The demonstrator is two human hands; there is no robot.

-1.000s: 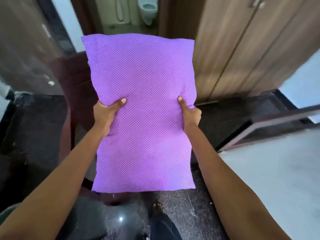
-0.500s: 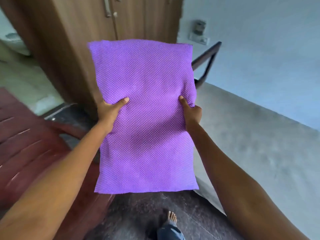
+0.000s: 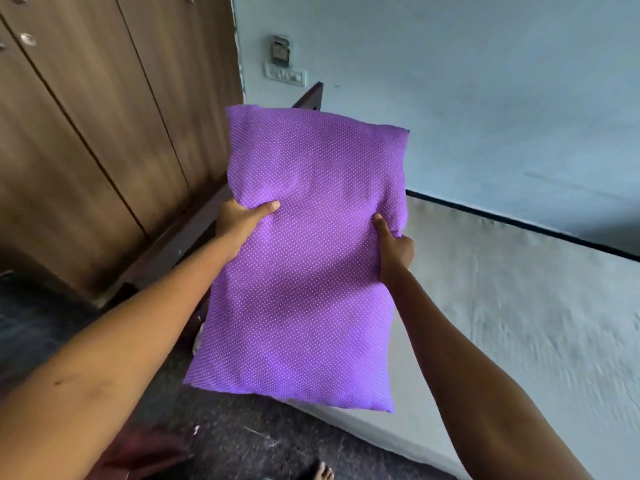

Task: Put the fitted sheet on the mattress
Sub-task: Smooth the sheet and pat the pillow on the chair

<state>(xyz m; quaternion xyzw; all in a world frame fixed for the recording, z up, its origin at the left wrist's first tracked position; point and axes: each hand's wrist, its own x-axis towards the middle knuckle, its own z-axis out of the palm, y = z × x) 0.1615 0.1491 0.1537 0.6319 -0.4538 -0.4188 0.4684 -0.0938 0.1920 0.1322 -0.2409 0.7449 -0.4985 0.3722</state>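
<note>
**Desk:** Start at the left. What have you got?

**Operator:** On my feed a brown wooden wardrobe fills the far left, doors closed. The dark bed frame runs along its base. Below that there's dark speckled floor, and a bare foot shows at the near edge.

**Desk:** And the hands?

**Operator:** The left hand grips the left edge of a purple pillow with white dots. Its thumb lies flat across the front face. The fingers are curled round behind, where I can't see them. The pillow hangs upright in the air at the middle of the view, long side vertical and tilted slightly.

**Desk:** Same on the other side?

**Operator:** Nearly. The right hand clamps the right edge, a little lower than the left. Its thumb points up and presses into the fabric, which puckers there. Those fingers are hidden behind the pillow too. Both grips are closed tight on the pillow, about halfway up its sides.

**Desk:** Where's the mattress?

**Operator:** The mattress is to the right, below and behind the pillow, with its grey surface showing. It reaches back to a pale blue wall. A switch plate sits on that wall above the pillow's top edge.
</note>
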